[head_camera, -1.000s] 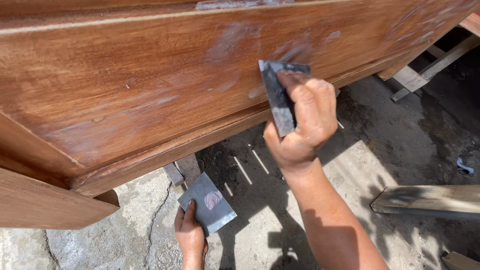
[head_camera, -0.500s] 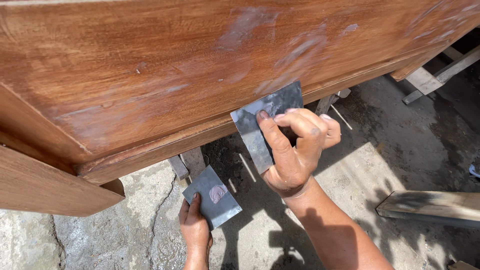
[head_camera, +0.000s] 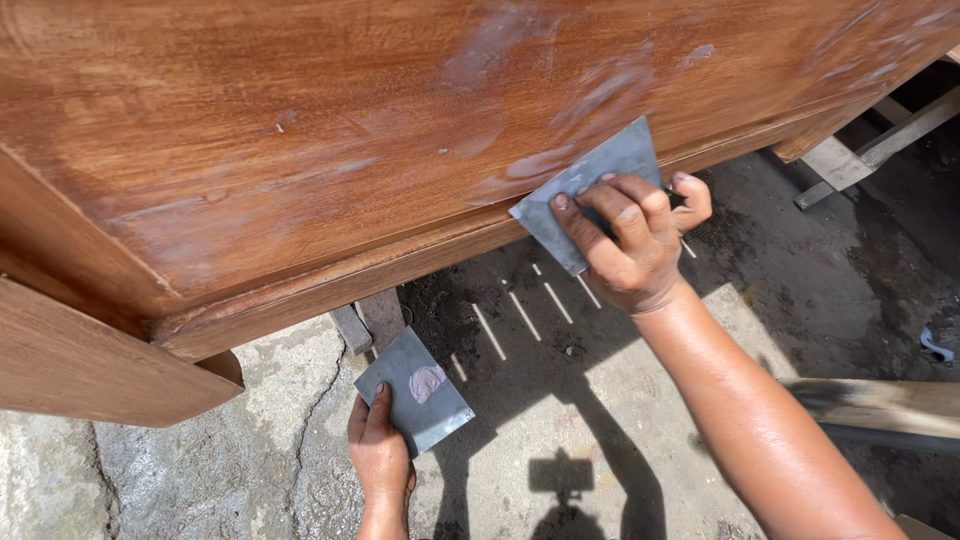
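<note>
My right hand (head_camera: 628, 245) grips a grey metal scraper blade (head_camera: 585, 190) and presses its upper edge flat against the lower part of a large reddish-brown wooden panel (head_camera: 300, 130). Pale filler smears (head_camera: 590, 100) mark the wood just above the blade. Lower down, my left hand (head_camera: 378, 455) holds a second grey metal plate (head_camera: 412, 400) by its near corner, level above the ground. A small pinkish dab of putty (head_camera: 427, 381) lies on that plate.
The panel rests on wooden supports (head_camera: 365, 320) over a cracked concrete floor (head_camera: 250, 470). Loose timber lies at the right (head_camera: 880, 405) and at the upper right (head_camera: 860, 150). The panel's left end board (head_camera: 90, 370) juts toward me.
My right hand turned the scraper from edge-on at the panel face, drew it down to the lower rail, then moved it right and up flat against the wood. The left hand stayed nearly still.
</note>
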